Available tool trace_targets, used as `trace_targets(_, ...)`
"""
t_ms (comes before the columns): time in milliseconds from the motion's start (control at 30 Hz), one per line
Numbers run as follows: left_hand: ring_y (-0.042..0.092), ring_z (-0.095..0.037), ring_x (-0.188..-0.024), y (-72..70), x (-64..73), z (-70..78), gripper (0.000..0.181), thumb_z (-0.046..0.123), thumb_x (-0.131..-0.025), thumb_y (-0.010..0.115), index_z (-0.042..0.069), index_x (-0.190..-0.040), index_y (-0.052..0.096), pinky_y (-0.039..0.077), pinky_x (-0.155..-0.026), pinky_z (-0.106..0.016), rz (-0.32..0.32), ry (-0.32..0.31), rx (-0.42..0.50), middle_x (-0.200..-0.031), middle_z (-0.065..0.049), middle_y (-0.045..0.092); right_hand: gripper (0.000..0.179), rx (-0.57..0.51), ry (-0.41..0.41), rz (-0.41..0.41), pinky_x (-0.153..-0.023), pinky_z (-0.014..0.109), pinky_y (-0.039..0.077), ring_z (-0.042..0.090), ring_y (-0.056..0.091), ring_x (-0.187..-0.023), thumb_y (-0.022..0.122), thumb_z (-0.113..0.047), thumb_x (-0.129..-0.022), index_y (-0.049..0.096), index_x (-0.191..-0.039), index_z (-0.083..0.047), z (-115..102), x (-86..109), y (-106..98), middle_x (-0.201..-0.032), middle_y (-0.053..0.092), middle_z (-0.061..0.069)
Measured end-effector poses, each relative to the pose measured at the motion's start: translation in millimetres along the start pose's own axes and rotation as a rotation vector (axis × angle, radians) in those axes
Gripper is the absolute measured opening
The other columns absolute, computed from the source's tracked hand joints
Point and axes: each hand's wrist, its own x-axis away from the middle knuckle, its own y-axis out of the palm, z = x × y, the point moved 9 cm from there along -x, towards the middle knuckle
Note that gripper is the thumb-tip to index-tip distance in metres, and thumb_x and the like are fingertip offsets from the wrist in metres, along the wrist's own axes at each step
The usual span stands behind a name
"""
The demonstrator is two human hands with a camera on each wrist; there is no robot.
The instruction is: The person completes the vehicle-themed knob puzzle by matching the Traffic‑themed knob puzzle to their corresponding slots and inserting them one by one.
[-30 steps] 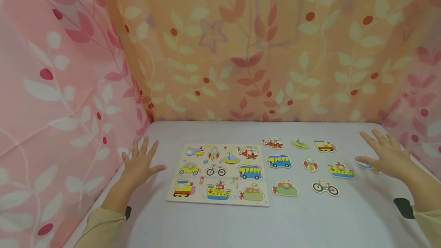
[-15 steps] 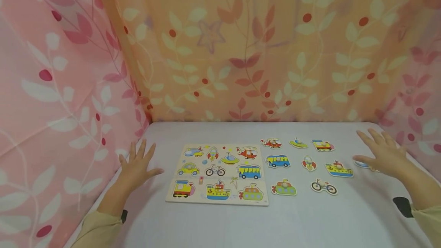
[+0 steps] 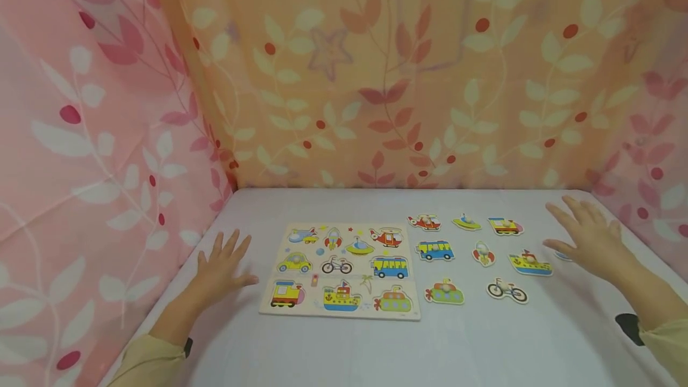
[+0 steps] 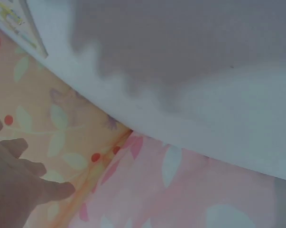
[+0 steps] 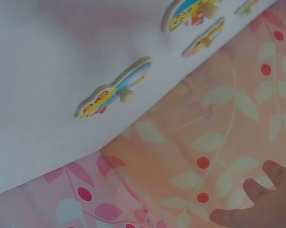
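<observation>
My left hand (image 3: 217,267) is held with fingers spread left of the wooden puzzle board (image 3: 340,315), touching nothing. My right hand (image 3: 593,243), fingers also spread, hovers over the table's right side and holds nothing. Beneath it an airplane piece (image 5: 114,90) with a small knob lies on the table, mostly hidden by the hand in the head view. Nearest to that hand otherwise are the ship piece (image 3: 530,263) and the train piece (image 3: 505,226). Vehicle pictures cover the board.
Between board and right hand lie the helicopter piece (image 3: 424,223), flying saucer piece (image 3: 466,222), bus piece (image 3: 435,251), rocket piece (image 3: 484,254), submarine piece (image 3: 445,292) and bicycle piece (image 3: 507,291). Flowered curtains (image 3: 322,94) enclose the white table (image 3: 344,351) at back and sides.
My right hand has shifted slightly left, covering more of the airplane piece. The left hand has sunk a little. The board and pieces have stayed in place.
</observation>
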Motion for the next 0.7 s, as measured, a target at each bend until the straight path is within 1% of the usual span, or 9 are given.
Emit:
trace_targets(67,0.002,-0.053,-0.14,2.4,0.3,1.3,0.091,0.039,-0.08,0.077,-0.001,-0.148,0.033,0.006,-0.096,-0.082,0.0,0.022,0.011,-0.154,-0.029,0.018,0.082,0.008,-0.016,0.013,-0.087,0.087,0.009,0.058,0.012,-0.133,0.073,-0.029,-0.086,0.025,-0.15,-0.007,-0.7,2.0,0.6,-0.144,0.021,0.034)
trace_targets(233,0.002,-0.051,-0.141,3.7,-1.4,2.5,0.091,0.037,-0.078,0.079,-0.001,-0.147,0.035,0.002,-0.099,-0.079,0.009,0.107,0.05,-0.155,-0.027,0.02,0.085,0.019,-0.007,-0.007,-0.087,0.087,0.011,0.058,0.013,-0.131,0.073,-0.028,-0.085,0.023,-0.151,-0.007,3.1,2.7,3.3,-0.143,0.02,0.035)
trace_targets(333,0.006,-0.052,-0.141,7.8,-3.3,5.3,0.09,0.037,-0.076,0.08,-0.002,-0.146,0.037,0.005,-0.099,-0.079,-0.012,0.172,0.044,-0.154,-0.027,0.024,0.089,0.024,-0.009,-0.004,-0.087,0.085,0.017,0.059,0.018,-0.128,0.075,-0.027,-0.085,0.02,-0.152,-0.007,5.1,2.2,2.9,-0.142,0.022,0.036)
trace_targets(433,0.006,-0.052,-0.141,14.1,-5.3,8.0,0.09,0.039,-0.076,0.079,-0.002,-0.145,0.039,0.005,-0.098,-0.08,-0.05,0.216,0.038,-0.154,-0.026,0.025,0.094,0.036,-0.037,0.022,-0.083,0.082,0.025,0.058,0.027,-0.123,0.079,-0.021,-0.079,0.021,-0.151,-0.005,3.9,1.5,0.4,-0.139,0.027,0.036)
trace_targets(533,0.004,-0.049,-0.142,18.4,-7.1,8.6,0.089,0.042,-0.077,0.078,0.002,-0.146,0.04,0.002,-0.099,-0.079,-0.067,0.229,0.035,-0.155,-0.023,0.025,0.094,0.056,-0.077,0.043,-0.08,0.08,0.029,0.058,0.034,-0.117,0.081,-0.017,-0.075,0.025,-0.149,-0.004,1.5,0.6,-0.4,-0.135,0.033,0.036)
trace_targets(567,0.005,-0.049,-0.142,19.3,-7.5,8.4,0.088,0.043,-0.076,0.078,0.003,-0.146,0.041,0.002,-0.098,-0.08,-0.063,0.232,0.027,-0.155,-0.023,0.026,0.093,0.053,-0.086,0.046,-0.08,0.08,0.03,0.058,0.035,-0.116,0.082,-0.016,-0.073,0.028,-0.148,-0.003,0.7,-0.1,0.2,-0.135,0.034,0.036)
trace_targets(700,0.007,-0.05,-0.141,25.2,-8.1,7.2,0.086,0.042,-0.076,0.079,0.004,-0.145,0.043,0.003,-0.097,-0.08,-0.056,0.237,0.011,-0.154,-0.022,0.028,0.085,0.023,-0.091,0.034,-0.083,0.08,0.029,0.058,0.037,-0.116,0.082,-0.017,-0.075,0.034,-0.144,-0.001,1.3,-2.7,6.1,-0.134,0.037,0.035)
